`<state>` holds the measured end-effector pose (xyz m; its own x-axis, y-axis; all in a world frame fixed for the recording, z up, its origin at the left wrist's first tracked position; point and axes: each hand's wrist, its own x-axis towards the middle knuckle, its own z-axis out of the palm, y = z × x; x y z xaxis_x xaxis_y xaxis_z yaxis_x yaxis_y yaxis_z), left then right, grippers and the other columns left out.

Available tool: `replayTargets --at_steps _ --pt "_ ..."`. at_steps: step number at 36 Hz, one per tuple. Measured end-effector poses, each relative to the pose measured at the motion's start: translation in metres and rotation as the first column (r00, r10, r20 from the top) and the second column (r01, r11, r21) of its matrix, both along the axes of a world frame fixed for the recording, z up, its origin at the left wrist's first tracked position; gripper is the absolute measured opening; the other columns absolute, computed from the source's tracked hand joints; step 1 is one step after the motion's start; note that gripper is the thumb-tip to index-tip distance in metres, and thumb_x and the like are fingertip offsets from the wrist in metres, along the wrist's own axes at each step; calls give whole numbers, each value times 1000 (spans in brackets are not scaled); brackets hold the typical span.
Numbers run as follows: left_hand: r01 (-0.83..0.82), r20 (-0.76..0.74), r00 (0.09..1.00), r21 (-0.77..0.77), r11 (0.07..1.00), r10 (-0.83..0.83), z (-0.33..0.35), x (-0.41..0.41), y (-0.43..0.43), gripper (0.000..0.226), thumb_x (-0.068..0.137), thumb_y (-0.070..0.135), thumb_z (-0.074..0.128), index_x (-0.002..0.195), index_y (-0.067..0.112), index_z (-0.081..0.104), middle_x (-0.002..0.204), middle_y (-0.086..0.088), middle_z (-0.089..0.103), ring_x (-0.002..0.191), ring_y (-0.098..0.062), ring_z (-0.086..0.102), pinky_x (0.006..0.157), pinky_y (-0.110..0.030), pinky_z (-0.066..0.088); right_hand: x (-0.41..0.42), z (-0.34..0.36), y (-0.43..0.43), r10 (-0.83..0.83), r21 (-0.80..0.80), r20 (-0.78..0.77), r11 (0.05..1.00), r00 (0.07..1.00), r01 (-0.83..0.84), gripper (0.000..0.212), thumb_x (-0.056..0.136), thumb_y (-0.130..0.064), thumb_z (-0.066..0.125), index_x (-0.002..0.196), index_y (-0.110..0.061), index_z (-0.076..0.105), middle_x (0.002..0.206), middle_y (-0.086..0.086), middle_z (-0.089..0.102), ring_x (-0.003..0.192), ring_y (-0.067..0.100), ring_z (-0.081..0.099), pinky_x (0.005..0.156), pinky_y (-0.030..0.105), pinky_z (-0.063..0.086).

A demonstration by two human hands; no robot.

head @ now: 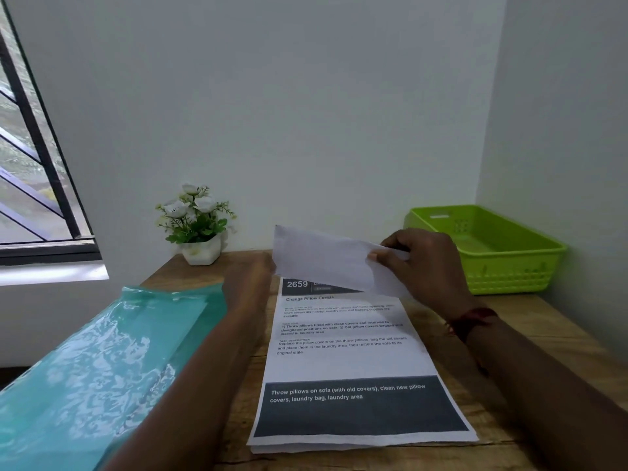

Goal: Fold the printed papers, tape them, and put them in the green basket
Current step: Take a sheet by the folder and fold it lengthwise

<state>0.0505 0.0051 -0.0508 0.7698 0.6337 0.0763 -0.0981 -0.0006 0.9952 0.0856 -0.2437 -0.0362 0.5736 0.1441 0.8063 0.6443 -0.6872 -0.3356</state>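
Note:
A stack of printed papers (350, 358) lies lengthwise on the wooden table (550, 338), dark banner nearest me. Above its far end a folded white paper (323, 256) is held up off the table. My right hand (421, 263) pinches its right end between thumb and fingers. My left hand (253, 283) is at the paper's left lower edge, blurred, and its grip cannot be made out. The green basket (489, 249) stands at the table's far right corner against the wall, with nothing visible inside it.
A teal plastic sleeve or folder (102, 365) lies along the table's left side under my left forearm. A small white pot of artificial flowers (197, 229) stands at the back left by the wall. A barred window is at far left.

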Motion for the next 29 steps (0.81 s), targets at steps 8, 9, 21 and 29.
replayTargets --at_steps 8,9,21,29 --pt "-11 -25 1000 -281 960 4 2 -5 5 16 71 13 50 73 8 65 59 -7 62 45 -15 45 41 -25 31 -3 -10 7 114 -100 10 989 993 -113 18 72 -29 85 71 -18 71 75 -6 67 67 14 62 61 28 44" --pt "-3 -20 1000 -314 949 -4 3 -5 6 15 71 13 48 71 9 63 58 -7 61 44 -14 44 40 -24 30 -3 -11 8 131 -131 4 983 991 -130 18 71 -29 85 70 -19 70 75 -8 66 67 12 61 61 27 43" --pt "137 -177 962 -338 931 -206 9 -9 13 13 83 1 51 96 4 55 63 -12 59 45 -15 53 38 -20 46 -3 -14 12 223 -308 -184 912 957 -271 18 78 -33 78 90 -21 71 95 -3 68 92 16 62 82 40 49" --pt "145 -240 955 -126 981 -172 8 -9 16 30 86 -8 63 112 5 60 92 -16 66 70 -21 62 41 -30 52 -1 -32 16 117 -429 -389 854 914 -292 71 86 -72 33 135 -24 51 136 -6 55 125 13 48 103 37 40"
